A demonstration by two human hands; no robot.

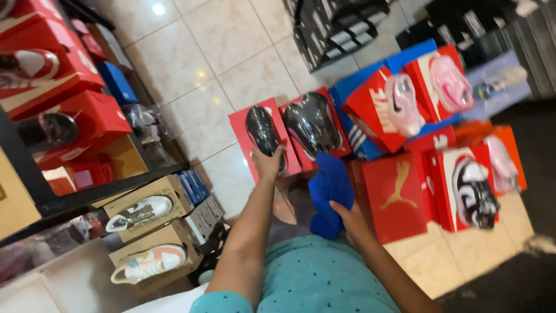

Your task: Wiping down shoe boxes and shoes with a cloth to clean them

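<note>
My left hand reaches forward and grips the heel end of a shiny black shoe that lies on a red shoebox. My right hand is closer to my body and holds a bright blue cloth, which hangs bunched in front of the boxes. Next to the gripped shoe, a second shiny black shoe rests on another red box.
Stacked red and blue shoeboxes to the right carry pink shoes and a black-and-white shoe. A dark shelf on the left holds red boxes; brown cartons with white sneakers sit below. Cream floor tiles lie beyond.
</note>
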